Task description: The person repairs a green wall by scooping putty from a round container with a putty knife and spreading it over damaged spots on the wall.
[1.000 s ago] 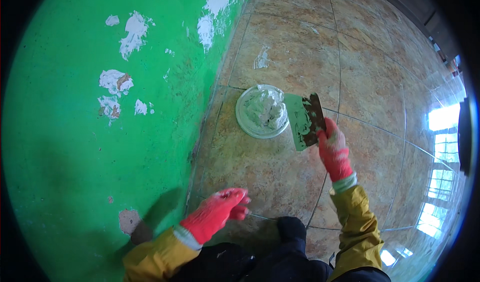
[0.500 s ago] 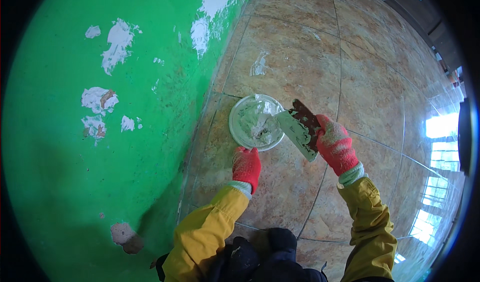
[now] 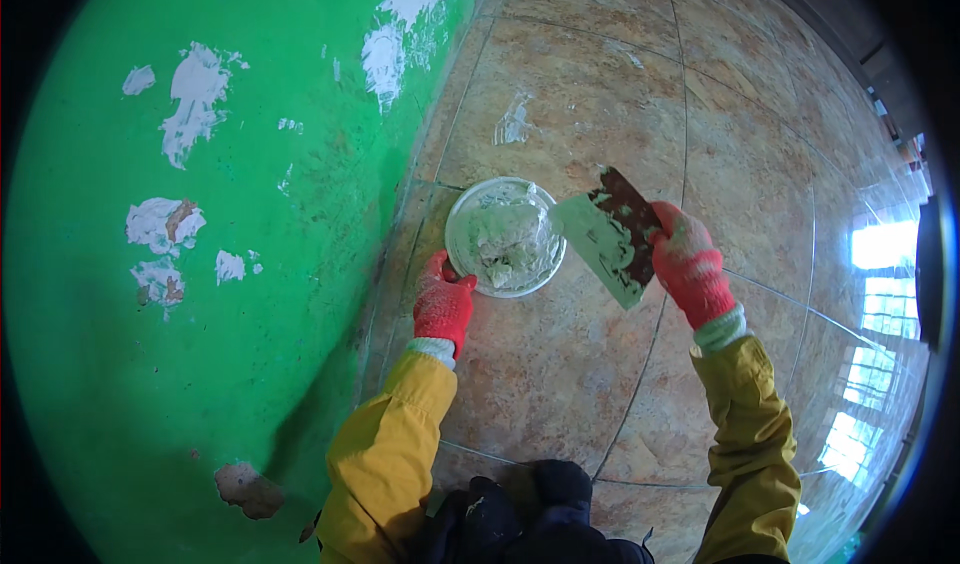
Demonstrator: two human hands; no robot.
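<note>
My left hand (image 3: 443, 304), in a red work glove, grips the near left rim of a round white container (image 3: 451, 226) on the tiled floor. White putty (image 3: 505, 239) lies heaped and smeared inside it. In my right hand (image 3: 690, 267), also gloved in red, is the handle of a wide putty knife (image 3: 612, 236). Its blade is coated with putty, and brown patches show through near the handle. The left corner of the blade meets the container's right rim or lies just over it; which of the two I cannot tell.
A green wall (image 3: 260, 344) rises along the left, with several white putty patches (image 3: 195, 99) and a bare chipped spot (image 3: 248, 492) low down. A white smear (image 3: 513, 122) marks the brown floor tiles (image 3: 740, 144) beyond the container. Dark shoes (image 3: 560, 489) show below my arms.
My left hand has moved left along the container's rim. The container looks turned and slightly shifted left. The putty knife has drawn a little right in my right hand. The view has shifted slightly too.
</note>
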